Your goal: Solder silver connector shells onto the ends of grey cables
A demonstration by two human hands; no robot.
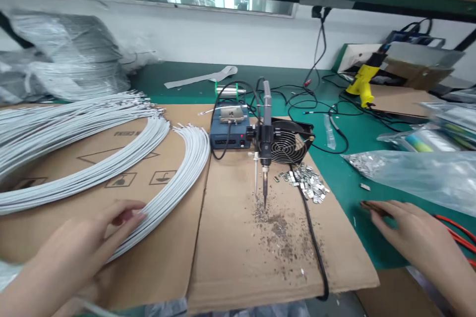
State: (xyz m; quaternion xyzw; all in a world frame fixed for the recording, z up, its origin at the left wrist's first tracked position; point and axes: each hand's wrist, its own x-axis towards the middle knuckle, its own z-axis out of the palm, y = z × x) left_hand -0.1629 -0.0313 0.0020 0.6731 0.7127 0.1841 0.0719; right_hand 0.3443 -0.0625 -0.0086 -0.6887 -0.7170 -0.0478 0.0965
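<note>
left hand [80, 247] fingers spread, loose on white wires [163, 193] over cardboard [238, 257] | right hand [412, 237] open, fingertips on dark tool [372, 207] on green mat [345, 183] | risk: sleeve or wires brushing soldering iron [265, 178] tip nearby, likely burns

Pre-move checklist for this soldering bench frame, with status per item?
1. Left hand on the bundle of thin white wires: ok, fingertips touch it.
2. Right hand on the small dark flat piece on the green mat: ok, fingertips touch it.
3. Mounted soldering iron tip clear of both hands: ok.
4. Pile of small silver metal clips within reach: ok.
5. Iron hot: cannot tell.
6. Black round fan spinning: cannot tell.
</note>
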